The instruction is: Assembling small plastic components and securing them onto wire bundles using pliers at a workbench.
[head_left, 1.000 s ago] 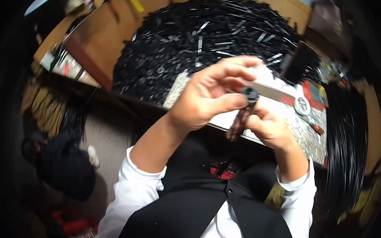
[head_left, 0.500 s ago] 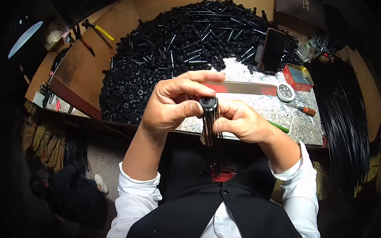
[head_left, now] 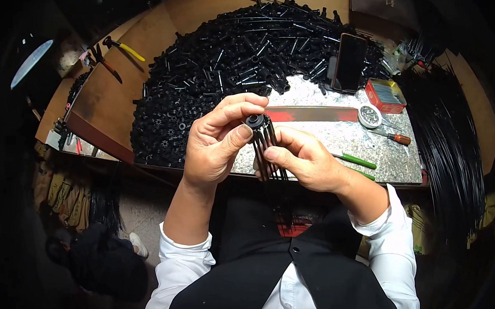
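Left hand [head_left: 208, 149]: thumb below and fingertips above, clamped on the round black hub [head_left: 255, 121] with a hole in its middle. Right hand [head_left: 311, 164]: thumb and fingers closed together on the slim black ribs [head_left: 267, 153], which hang downward from the hub and fan slightly apart. Hub and ribs are held up in front of the body, over the near edge of the counter [head_left: 395, 159]; hub end uppermost, ribs tilted a little toward the right hand. Just beyond the hands, a long bar [head_left: 317, 113], part red and part grey, lies across the speckled silvery top. To the right of the right hand, two green handles [head_left: 359, 161] lie near the counter's edge, one partly behind the wrist. Farther right: a screwdriver [head_left: 400, 139] with an orange-brown handle; just above it, a round white dish [head_left: 369, 115] of small bits; beside the dish, a red box [head_left: 385, 108] holding thin pale pieces. A phone [head_left: 350, 63] stands upright behind these. Beyond and to the left of the hands, a large heap of black parts [head_left: 224, 58], short tubes and toothed rings among them. Far left, pincers [head_left: 128, 50] with a yellow handle rest against a wooden panel. Far right, a thick bundle of long black rods [head_left: 453, 131] droops over the side. Lower left, on the floor, a white shoe [head_left: 138, 244] beside a dark-clothed shape, details too dim to tell.
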Tool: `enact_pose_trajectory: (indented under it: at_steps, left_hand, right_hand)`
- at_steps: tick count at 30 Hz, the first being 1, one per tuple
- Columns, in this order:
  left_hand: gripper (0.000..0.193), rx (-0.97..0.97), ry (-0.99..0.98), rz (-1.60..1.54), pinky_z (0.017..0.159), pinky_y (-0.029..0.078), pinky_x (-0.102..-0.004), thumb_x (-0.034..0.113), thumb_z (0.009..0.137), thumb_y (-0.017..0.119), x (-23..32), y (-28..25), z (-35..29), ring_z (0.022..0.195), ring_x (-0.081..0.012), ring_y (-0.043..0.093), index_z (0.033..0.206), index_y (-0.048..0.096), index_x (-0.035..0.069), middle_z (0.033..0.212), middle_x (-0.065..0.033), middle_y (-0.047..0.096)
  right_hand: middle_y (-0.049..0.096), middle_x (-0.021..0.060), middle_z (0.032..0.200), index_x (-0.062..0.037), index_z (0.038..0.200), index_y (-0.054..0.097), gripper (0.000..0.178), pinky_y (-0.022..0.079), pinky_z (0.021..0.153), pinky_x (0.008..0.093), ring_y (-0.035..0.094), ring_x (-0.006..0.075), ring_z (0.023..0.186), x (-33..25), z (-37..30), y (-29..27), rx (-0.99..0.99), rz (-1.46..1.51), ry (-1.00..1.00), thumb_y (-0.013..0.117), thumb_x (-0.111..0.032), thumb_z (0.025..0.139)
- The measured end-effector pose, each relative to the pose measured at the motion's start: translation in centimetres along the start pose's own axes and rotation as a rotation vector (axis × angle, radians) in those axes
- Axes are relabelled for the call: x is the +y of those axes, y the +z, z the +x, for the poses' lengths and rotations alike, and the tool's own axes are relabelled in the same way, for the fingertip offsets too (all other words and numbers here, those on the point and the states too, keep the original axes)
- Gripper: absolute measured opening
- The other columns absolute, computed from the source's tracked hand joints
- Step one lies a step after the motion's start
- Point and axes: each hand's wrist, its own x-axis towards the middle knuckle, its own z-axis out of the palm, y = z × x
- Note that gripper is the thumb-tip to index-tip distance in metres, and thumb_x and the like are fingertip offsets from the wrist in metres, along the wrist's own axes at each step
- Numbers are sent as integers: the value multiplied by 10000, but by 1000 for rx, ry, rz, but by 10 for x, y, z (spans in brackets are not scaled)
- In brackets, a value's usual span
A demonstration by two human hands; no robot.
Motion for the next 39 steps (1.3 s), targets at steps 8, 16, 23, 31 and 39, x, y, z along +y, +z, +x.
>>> enact_pose_trajectory:
  at_steps: [8, 16, 23, 31, 39]
  left_hand:
    - [257, -13, 38, -33, 941, 449, -305, 26, 841, 637, -6, -5, -1, 1103, -200, 537, 1086, 610, -49, 1216, -157, 524]
    - [254, 63, 106, 61, 901, 467, -276, 14, 838, 641, -9, -1, -2, 1008, -158, 573, 1083, 612, -48, 1210, -148, 529]
    - [255, 27, 67, -24, 899, 477, -286, 53, 841, 653, -13, -9, 0, 1009, -168, 579, 1075, 622, -43, 1196, -151, 544]
    - [272, -219, 53, -116, 930, 475, -349, 109, 830, 676, -15, -23, 5, 1060, -248, 581, 1058, 645, -37, 1179, -195, 563]
    - [300, -412, -25, -152, 703, 437, -242, 172, 785, 724, -8, -20, 23, 774, -136, 539, 1032, 684, 7, 1317, -272, 454]
  right_hand:
    - [603, 75, 858, 2, 1056, 487, 217, 498, 712, 271, 607, 137, 767, 2, -2, 5, -21, -23, 20, 407, -191, 998]
    - [587, 62, 821, -4, 1060, 480, 247, 497, 683, 252, 601, 121, 732, 3, 2, 13, 98, -115, -1, 382, -224, 1007]
    - [592, 63, 816, -11, 1074, 480, 269, 496, 680, 264, 595, 128, 737, 5, 6, 7, 43, -89, 35, 384, -254, 1006]
    - [630, 72, 810, -20, 935, 507, 240, 474, 652, 255, 598, 125, 708, 7, 6, -2, -149, 208, 77, 518, -259, 960]
    - [640, 103, 784, -15, 898, 504, 208, 479, 637, 272, 614, 155, 697, -3, 7, -10, -283, 182, 122, 569, -210, 929]
